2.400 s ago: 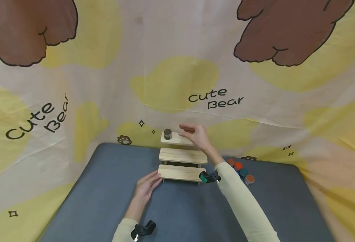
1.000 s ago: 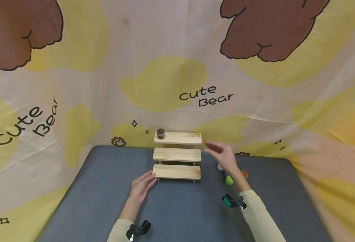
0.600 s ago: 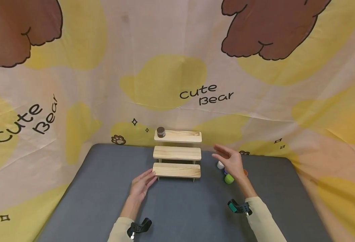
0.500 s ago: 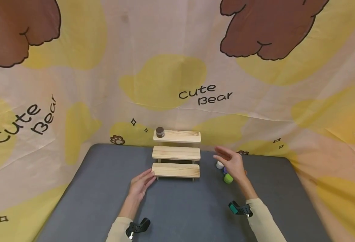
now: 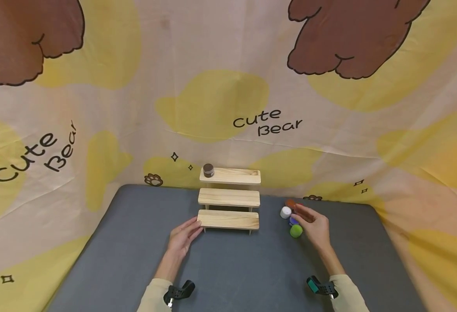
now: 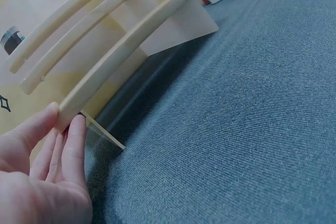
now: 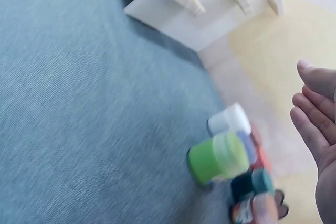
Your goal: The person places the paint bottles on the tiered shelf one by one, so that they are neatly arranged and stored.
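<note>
A three-tier wooden display stand [image 5: 228,220] is on the grey-blue table. My left hand [image 5: 183,238] pinches the left end of its lowest board, thumb at the edge and fingers beneath, as the left wrist view shows. A small dark-lidded jar [image 5: 208,170] stands at the left end of the top board. To the right of the stand my right hand [image 5: 316,229] hovers with loosely bent fingers and nothing in them. Below its fingertips cluster a white jar [image 5: 286,212], a blue jar [image 5: 293,220], a green jar [image 5: 296,231] and a reddish-brown one [image 5: 290,203].
In the right wrist view a teal jar [image 7: 252,183] and an orange-lidded jar [image 7: 255,211] stand beside the green one. A printed cloth backdrop [image 5: 212,108] rises behind the table [image 5: 244,268] and along its sides.
My right hand has moved from beside the top board, rightward and down to the cluster of jars. My left hand keeps its hold on the stand, and the dark-lidded jar stays put.
</note>
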The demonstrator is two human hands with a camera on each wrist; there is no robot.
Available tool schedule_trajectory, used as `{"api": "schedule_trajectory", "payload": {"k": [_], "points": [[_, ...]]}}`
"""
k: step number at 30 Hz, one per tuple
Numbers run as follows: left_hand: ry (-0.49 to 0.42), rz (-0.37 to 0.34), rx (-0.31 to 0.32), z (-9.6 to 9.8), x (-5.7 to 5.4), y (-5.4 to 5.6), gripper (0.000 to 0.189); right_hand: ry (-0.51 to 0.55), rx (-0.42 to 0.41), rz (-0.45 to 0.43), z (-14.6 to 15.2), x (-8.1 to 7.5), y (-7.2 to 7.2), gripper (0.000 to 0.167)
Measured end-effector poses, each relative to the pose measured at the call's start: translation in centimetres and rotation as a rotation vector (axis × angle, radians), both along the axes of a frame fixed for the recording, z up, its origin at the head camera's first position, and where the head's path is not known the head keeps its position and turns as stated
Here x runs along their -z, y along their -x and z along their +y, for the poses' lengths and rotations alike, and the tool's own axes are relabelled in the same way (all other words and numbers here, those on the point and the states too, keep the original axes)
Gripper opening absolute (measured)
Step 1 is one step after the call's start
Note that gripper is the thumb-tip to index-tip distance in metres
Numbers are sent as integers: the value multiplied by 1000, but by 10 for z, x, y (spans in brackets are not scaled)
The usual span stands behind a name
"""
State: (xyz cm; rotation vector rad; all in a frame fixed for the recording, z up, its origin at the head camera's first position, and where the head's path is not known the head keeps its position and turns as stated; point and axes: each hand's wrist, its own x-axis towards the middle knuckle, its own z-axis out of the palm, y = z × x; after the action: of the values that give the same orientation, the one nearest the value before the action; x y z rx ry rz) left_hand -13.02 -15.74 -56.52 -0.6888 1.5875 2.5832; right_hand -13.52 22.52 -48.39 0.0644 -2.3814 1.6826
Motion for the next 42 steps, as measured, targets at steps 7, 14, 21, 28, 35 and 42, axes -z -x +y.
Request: {"api": "schedule_trajectory", "payload": {"k": [7,14,21,28,35,42], "points": [[-8,2,6,1,0,0,51,32,80,-6,26,45,-4,38],[-4,0,7,1,0,-1,50,28,99,-7,39,75,-14,42],[3,1,1,1,-1,-1,51,47,84,-42,37,88,-18,47],[8,-16,-6,2,-2,-3,50,26,105,-95,35,97,-18,47],[6,1,1,2,-1,-3,48,40,107,-104,30,100,-18,48],[10,0,1,2,0,-3,48,33,142,-104,24,101,-19,46]]}}
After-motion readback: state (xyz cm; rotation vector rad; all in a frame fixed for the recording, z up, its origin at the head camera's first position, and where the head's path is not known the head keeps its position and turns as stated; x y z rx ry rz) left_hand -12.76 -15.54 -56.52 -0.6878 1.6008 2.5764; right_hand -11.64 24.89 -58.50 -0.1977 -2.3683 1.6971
